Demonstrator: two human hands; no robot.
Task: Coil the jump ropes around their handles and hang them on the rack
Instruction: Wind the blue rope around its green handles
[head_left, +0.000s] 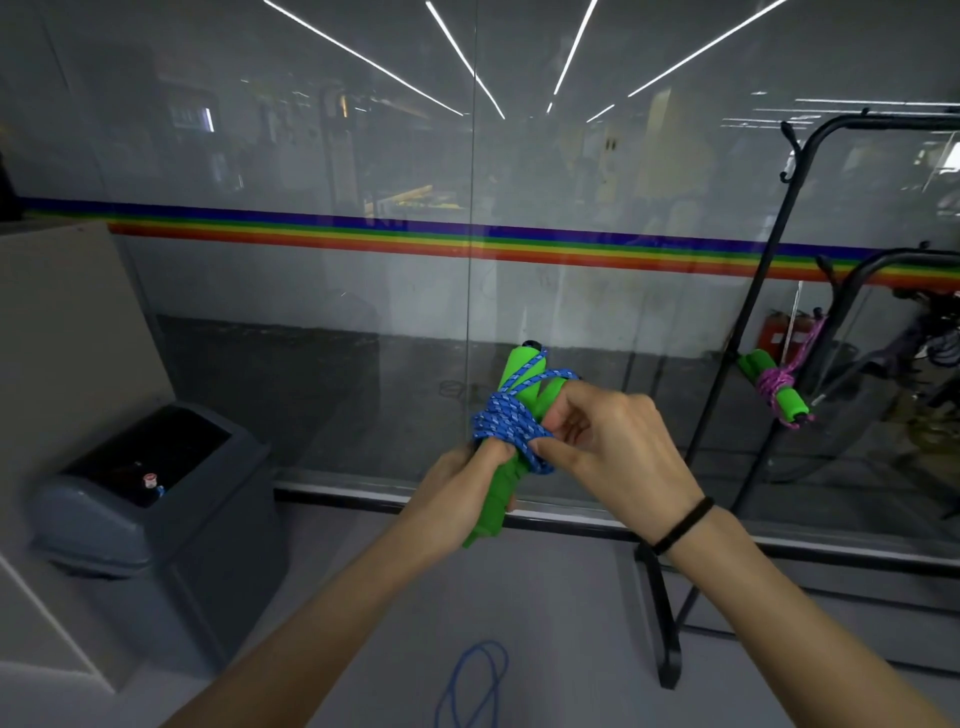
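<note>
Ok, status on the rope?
Left hand grips green foam handles. Right hand pinches blue braided rope at the coil; slack loop below. Purple rope hangs on black metal rack.

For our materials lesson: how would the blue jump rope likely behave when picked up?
Probably floppy: the blue rope bends tightly around the green handles. Likely light: its loose loop lies limp on the floor.

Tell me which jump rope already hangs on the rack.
The purple rope, dangling from the rack at right. The blue rope is off it, held by left hand and right hand.
</note>
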